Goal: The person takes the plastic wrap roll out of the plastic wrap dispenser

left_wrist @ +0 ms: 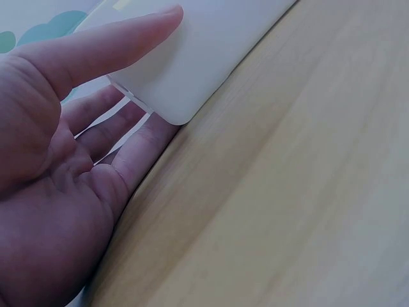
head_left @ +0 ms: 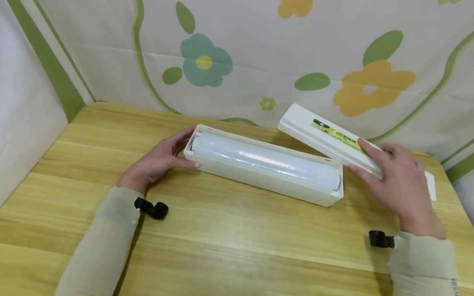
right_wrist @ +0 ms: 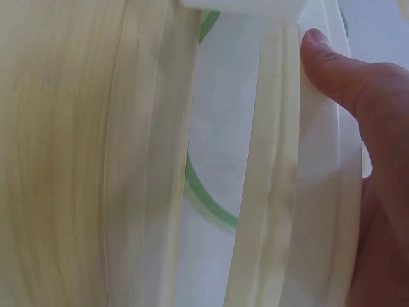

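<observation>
A long white box (head_left: 259, 181) stands on the table with its top off. Inside lies a roll of clear plastic wrap (head_left: 257, 159). My left hand (head_left: 157, 159) grips the box's left end, thumb along the front wall and the other fingers at the back and end. The left wrist view shows the thumb on the box wall (left_wrist: 192, 70). My right hand (head_left: 404, 185) holds the white lid (head_left: 304, 128), tilted above and behind the box's right end. The lid carries a green and yellow label (head_left: 338, 134). In the right wrist view my thumb lies along the lid's side (right_wrist: 316, 160).
The wooden table (head_left: 227, 243) extends in front of the box and to both sides. Behind it hangs a pale curtain (head_left: 249, 33) with printed flowers. A black clip sits on each wrist, the left one (head_left: 152, 208) and the right one (head_left: 381, 239).
</observation>
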The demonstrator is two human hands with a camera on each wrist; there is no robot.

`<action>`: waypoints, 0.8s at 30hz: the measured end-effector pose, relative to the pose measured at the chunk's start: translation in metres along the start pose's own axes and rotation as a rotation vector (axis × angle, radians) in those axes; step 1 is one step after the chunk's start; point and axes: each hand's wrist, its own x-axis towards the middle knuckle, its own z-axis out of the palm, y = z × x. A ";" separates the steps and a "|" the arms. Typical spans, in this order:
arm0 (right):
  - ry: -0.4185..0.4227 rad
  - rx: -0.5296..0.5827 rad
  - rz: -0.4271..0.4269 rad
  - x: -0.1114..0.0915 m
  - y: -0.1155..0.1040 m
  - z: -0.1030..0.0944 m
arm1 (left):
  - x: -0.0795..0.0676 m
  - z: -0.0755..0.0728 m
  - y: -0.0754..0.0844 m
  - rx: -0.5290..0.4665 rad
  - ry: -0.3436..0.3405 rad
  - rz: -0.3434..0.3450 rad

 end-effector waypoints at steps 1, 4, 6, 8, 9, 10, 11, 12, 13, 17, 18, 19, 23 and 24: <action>0.005 0.003 0.001 -0.001 0.002 0.000 | 0.000 0.000 0.000 0.002 0.002 0.000; 0.025 0.016 0.010 -0.003 0.009 -0.002 | 0.000 0.000 -0.001 0.000 0.003 0.002; 0.034 0.020 0.014 -0.006 0.015 -0.003 | 0.000 0.001 0.000 0.000 0.000 0.005; 0.044 0.023 0.016 -0.009 0.020 -0.005 | 0.001 0.000 0.000 0.000 -0.003 0.005; 0.045 0.023 0.019 -0.011 0.023 -0.005 | 0.001 0.000 0.000 -0.001 -0.004 0.005; 0.043 0.024 0.020 -0.012 0.026 -0.005 | 0.001 0.000 0.000 0.002 -0.005 0.003; 0.036 0.020 0.021 -0.014 0.029 -0.004 | 0.001 -0.001 0.000 0.004 -0.006 0.001; 0.028 0.019 0.020 -0.015 0.031 -0.004 | 0.001 -0.001 0.000 0.004 -0.006 -0.001; 0.018 0.021 0.019 -0.017 0.033 -0.003 | 0.000 -0.002 0.000 0.004 -0.005 -0.004; -0.019 0.021 -0.009 -0.020 0.041 0.004 | -0.002 -0.003 0.000 0.011 -0.001 -0.008; -0.025 0.026 -0.014 -0.020 0.043 0.005 | -0.002 -0.003 0.000 0.011 -0.001 -0.009; -0.028 0.030 -0.019 -0.021 0.044 0.006 | -0.003 -0.003 0.000 0.013 -0.001 -0.010; -0.039 0.051 -0.029 -0.021 0.046 0.010 | -0.003 -0.003 -0.001 0.010 -0.001 -0.010; -0.042 0.055 -0.027 -0.021 0.046 0.010 | -0.004 -0.003 -0.001 0.012 0.000 -0.009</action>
